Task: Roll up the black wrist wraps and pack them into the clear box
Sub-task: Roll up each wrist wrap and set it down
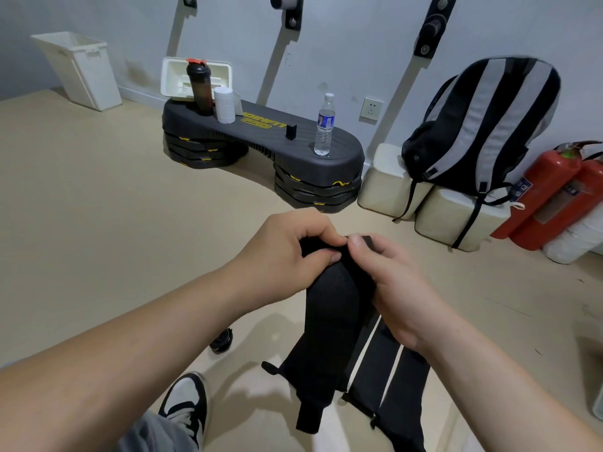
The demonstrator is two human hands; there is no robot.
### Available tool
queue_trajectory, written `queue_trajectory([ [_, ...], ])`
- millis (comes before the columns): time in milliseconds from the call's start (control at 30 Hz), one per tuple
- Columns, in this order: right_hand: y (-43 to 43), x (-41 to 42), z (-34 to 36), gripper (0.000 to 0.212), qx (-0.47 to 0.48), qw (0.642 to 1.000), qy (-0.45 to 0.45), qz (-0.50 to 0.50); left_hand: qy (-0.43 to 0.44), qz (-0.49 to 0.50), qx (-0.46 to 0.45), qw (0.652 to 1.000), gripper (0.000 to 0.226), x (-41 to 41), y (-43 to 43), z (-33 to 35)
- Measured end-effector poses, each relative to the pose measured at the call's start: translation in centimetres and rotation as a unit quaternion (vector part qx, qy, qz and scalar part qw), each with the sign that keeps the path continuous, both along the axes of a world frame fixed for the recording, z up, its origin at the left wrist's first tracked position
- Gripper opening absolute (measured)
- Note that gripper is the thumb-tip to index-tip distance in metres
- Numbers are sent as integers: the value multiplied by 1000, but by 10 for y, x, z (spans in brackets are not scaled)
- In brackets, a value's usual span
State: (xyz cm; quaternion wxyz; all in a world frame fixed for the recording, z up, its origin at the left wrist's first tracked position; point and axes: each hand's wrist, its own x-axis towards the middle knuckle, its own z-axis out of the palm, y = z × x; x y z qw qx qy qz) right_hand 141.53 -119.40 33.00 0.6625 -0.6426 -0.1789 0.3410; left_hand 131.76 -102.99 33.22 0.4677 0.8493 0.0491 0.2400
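A long black wrist wrap (329,321) hangs in front of me, its top end pinched by both hands. My left hand (287,252) grips the upper end from the left with curled fingers. My right hand (385,272) pinches the same end from the right, thumb on top. The wrap's lower end dangles near the floor. Two more black wraps (388,380) lie flat on the floor below my right wrist. A small rolled black wrap (222,340) sits on the floor under my left forearm. A clear box shows only as a sliver at the right edge (598,402).
A black step platform (261,132) holds a shaker bottle (199,86), a white tub (224,104) and a water bottle (324,125). A striped backpack (483,125) rests on cream blocks, with red fire extinguishers (548,197) beside it. A white bin (81,70) stands at the back left. My shoe (186,402) is at the bottom.
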Motion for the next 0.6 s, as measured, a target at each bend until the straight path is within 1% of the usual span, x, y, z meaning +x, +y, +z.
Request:
queue_trajectory([
  [67, 1, 3, -4, 21, -10, 999, -24, -22, 5, 11, -21, 1000, 21, 0, -3, 0],
  [133, 2, 6, -8, 20, -20, 998, -41, -37, 59, 46, -79, 994, 36, -1, -5, 3],
  [200, 2, 10, -9, 22, -22, 997, -45, -50, 113, 69, -154, 979, 51, -1, -3, 5],
  [267, 2, 15, -10, 26, -24, 997, -47, -57, 137, 76, -245, 957, 52, -1, -1, 8],
  [300, 2, 17, -10, 28, -27, 997, -46, -59, 145, 74, -265, 950, 47, -1, 0, 9],
  [400, 2, 19, -11, 31, -30, 996, -46, -67, 184, 53, -245, 951, 30, -1, 0, 8],
  [467, 2, 20, -11, 30, -28, 995, -49, -78, 191, 39, -246, 949, 22, -2, 1, 7],
  [533, 3, 20, -11, 29, -26, 994, -53, -96, 176, 57, -236, 954, 17, -2, 1, 6],
  [600, 4, 19, -12, 27, -24, 992, -53, -113, 153, 101, -178, 967, 19, -1, -1, 4],
])
